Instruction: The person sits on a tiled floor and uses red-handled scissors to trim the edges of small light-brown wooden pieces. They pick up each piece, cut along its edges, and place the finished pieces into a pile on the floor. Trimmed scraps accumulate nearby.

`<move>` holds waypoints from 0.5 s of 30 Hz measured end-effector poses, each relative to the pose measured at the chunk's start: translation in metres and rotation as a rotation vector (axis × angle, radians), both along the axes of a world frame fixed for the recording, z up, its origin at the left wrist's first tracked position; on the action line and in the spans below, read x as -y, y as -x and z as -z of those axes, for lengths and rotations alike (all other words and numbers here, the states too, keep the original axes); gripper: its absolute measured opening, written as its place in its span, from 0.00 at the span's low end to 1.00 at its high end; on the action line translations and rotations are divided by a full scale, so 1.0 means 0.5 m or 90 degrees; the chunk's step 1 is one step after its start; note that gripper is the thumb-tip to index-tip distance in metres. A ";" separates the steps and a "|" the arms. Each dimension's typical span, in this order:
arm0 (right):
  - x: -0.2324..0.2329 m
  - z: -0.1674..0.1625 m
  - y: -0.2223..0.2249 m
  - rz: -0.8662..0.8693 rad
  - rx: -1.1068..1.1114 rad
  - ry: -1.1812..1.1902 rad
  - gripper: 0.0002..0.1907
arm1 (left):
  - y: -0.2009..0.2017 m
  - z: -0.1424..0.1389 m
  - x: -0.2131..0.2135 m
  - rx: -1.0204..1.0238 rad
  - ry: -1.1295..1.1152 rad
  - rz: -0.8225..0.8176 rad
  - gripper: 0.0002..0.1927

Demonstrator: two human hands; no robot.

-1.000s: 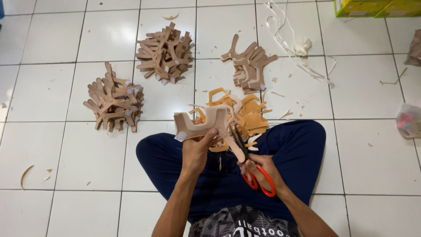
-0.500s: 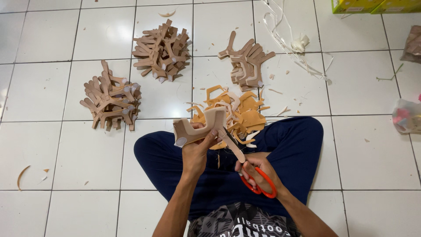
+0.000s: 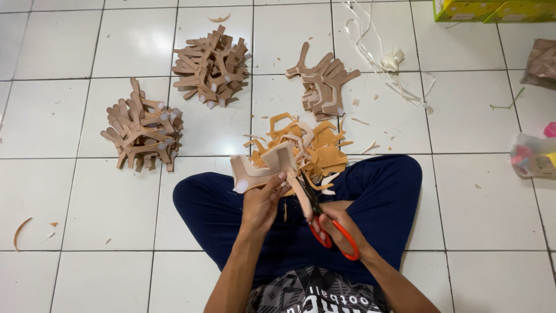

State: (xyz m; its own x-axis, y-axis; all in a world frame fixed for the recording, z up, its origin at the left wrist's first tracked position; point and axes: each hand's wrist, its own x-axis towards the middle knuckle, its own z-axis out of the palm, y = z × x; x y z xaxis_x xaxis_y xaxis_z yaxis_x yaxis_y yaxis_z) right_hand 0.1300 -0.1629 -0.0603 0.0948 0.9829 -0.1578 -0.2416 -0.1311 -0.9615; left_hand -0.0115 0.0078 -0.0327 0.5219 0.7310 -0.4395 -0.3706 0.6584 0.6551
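Far left of the tan cutout [image 3: 266, 170] I hold, a stack of cut pieces [image 3: 142, 134] sits on the tiled floor [image 3: 75, 197]; another stack [image 3: 212, 65] lies beyond it. My left hand [image 3: 263, 203] has its fingers pinching the cutout above my lap. Just behind it lies a heap of orange-tan scraps [image 3: 310, 148], with a third stack [image 3: 322, 84] farther back. Right of the cutout, my right hand [image 3: 336, 226] has its fingers through the red-handled scissors [image 3: 324, 223], blades against the piece. Far right: white strips [image 3: 376, 46], yellow-green boxes [image 3: 492, 10], a plastic bag [image 3: 533, 155].
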 end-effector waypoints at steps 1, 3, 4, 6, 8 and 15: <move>-0.005 0.000 0.001 0.015 0.019 -0.009 0.33 | -0.005 0.004 0.010 0.011 0.018 0.008 0.18; -0.019 0.003 -0.001 0.042 0.059 -0.026 0.35 | -0.022 0.011 0.037 0.034 0.054 0.021 0.16; -0.022 0.006 0.000 0.056 0.025 -0.034 0.36 | -0.028 0.012 0.050 0.028 0.068 0.022 0.16; -0.028 0.017 0.000 0.080 -0.042 -0.050 0.38 | -0.035 0.014 0.074 0.017 0.096 0.023 0.16; -0.027 0.030 0.004 0.115 -0.040 -0.008 0.38 | -0.040 0.016 0.081 0.032 0.092 0.022 0.17; -0.008 0.030 0.007 0.203 -0.035 0.116 0.33 | -0.034 0.015 0.029 0.060 0.091 0.022 0.16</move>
State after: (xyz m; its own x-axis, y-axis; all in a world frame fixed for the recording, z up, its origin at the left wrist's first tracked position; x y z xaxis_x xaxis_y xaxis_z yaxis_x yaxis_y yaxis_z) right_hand 0.1263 -0.1591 -0.0753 0.3778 0.8609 -0.3408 -0.3490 -0.2086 -0.9136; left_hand 0.0055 -0.0069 -0.0400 0.5898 0.6457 -0.4850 -0.4018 0.7556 0.5173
